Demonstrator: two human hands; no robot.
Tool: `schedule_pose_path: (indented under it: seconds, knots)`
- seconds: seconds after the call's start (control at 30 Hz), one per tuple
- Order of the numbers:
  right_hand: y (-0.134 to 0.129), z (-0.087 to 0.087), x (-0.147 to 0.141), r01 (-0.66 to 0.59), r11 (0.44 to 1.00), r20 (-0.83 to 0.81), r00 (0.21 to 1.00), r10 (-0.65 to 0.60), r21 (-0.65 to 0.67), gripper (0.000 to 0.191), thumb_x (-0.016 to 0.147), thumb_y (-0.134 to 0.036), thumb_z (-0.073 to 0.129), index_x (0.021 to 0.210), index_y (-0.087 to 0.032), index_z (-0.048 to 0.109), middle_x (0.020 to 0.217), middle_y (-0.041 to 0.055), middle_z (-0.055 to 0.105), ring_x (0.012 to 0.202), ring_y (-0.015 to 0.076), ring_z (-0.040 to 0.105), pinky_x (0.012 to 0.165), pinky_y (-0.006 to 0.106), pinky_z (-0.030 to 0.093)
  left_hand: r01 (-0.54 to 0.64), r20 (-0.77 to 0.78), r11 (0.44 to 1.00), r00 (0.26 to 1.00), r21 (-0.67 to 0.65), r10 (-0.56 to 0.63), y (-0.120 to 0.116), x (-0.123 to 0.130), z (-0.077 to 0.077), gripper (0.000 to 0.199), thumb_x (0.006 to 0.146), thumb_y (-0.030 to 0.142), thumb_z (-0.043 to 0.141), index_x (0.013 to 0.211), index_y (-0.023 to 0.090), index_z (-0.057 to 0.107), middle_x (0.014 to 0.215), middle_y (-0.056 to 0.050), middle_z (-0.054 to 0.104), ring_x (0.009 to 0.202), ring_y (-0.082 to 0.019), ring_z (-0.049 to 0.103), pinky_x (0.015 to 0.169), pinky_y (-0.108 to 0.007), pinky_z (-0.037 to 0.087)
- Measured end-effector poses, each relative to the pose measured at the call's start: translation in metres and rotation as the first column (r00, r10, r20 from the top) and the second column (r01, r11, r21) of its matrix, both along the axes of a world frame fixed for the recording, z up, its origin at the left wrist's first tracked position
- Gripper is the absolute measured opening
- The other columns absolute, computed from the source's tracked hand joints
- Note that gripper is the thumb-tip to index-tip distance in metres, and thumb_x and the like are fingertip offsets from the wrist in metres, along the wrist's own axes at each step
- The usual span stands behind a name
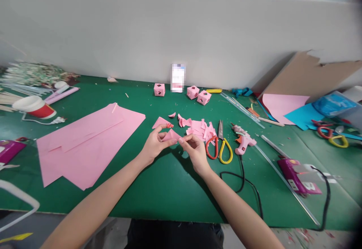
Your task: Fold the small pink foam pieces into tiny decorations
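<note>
A small folded piece of pink paper [171, 135] is pinched between both hands above the green table. My left hand [155, 142] grips its left side with thumb and fingers. At its right edge, my right hand [194, 150] holds it between thumb and forefinger. Just behind the hands lie a flat pink paper piece [160, 122] and a pile of pink scraps [199, 128]. Scissors [220, 139] with one red and one yellow handle rest right of my right hand, beside a pink glue gun [243, 139].
Large pink sheets [90, 143] cover the left. Pink paper cubes [159, 89] and a phone [178, 78] stand at the back. A black cable [254, 188], clear glue sticks and a purple power strip [298, 175] lie right. A paper cup [36, 107] is far left.
</note>
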State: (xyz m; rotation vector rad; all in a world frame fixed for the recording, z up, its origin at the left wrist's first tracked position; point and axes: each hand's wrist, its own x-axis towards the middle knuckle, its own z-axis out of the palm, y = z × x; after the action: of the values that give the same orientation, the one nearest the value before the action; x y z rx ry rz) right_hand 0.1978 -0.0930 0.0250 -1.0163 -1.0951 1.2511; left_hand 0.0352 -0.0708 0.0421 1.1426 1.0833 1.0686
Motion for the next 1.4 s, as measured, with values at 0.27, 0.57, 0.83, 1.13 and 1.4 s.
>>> schedule_pose_path:
  seconds: [0.27,0.57,0.83,1.13,1.4]
  knots:
    - [-0.0015,0.0011,-0.0009,-0.011,1.0,-0.03,1.0,0.011,-0.001,0.031,0.076,-0.045,0.076,0.068,-0.021,0.06,0.068,-0.0015,0.058,0.06,0.0122,0.047,0.058,0.027,0.039,-0.057,0.162,0.998,0.985,0.016,0.053,0.0008,0.0025,-0.0031,0.063,0.061,0.029,0.087,0.117,0.02,0.06,0.102,-0.003,0.067,0.074,-0.012,0.063,0.072,-0.027,0.056]
    - [-0.0011,-0.002,0.001,-0.009,1.0,0.04,0.999,0.009,0.02,0.027,0.083,-0.046,0.07,0.076,-0.02,0.066,0.072,0.0009,0.063,0.065,0.0137,0.052,0.061,0.027,0.042,-0.047,0.123,0.999,0.991,0.004,0.046,0.0019,-0.0016,0.0005,0.07,0.061,0.031,0.088,0.122,0.018,0.056,0.083,-0.001,0.07,0.069,-0.015,0.067,0.07,-0.03,0.057]
    - [-0.0017,-0.0048,-0.0007,-0.055,0.998,0.148,0.988,0.052,0.017,0.032,0.081,-0.051,0.07,0.077,-0.02,0.067,0.072,0.0018,0.064,0.062,0.0141,0.053,0.058,0.027,0.041,-0.099,0.133,0.995,0.986,-0.009,0.099,0.0051,-0.0048,-0.0024,0.077,0.06,0.033,0.088,0.127,0.018,0.054,0.076,-0.001,0.069,0.067,-0.017,0.066,0.069,-0.03,0.056]
    - [-0.0002,-0.0058,-0.0013,-0.04,0.998,0.151,0.988,0.032,0.05,0.035,0.082,-0.051,0.069,0.069,-0.02,0.059,0.064,-0.0014,0.057,0.055,0.0118,0.046,0.053,0.026,0.036,-0.097,-0.002,0.991,0.995,0.096,0.098,-0.0013,-0.0015,0.0045,0.079,0.063,0.034,0.086,0.134,0.02,0.052,0.078,-0.002,0.071,0.065,-0.017,0.066,0.062,-0.027,0.055]
    - [0.0014,-0.0014,0.0004,-0.03,0.998,0.094,0.995,0.025,0.061,0.027,0.082,-0.043,0.072,0.1,-0.023,0.069,0.092,0.0032,0.069,0.078,0.0167,0.062,0.069,0.029,0.049,-0.128,-0.012,0.989,0.992,0.073,0.129,-0.0007,-0.0016,0.0032,0.082,0.062,0.034,0.087,0.133,0.018,0.05,0.069,0.002,0.068,0.067,-0.018,0.068,0.069,-0.028,0.056]
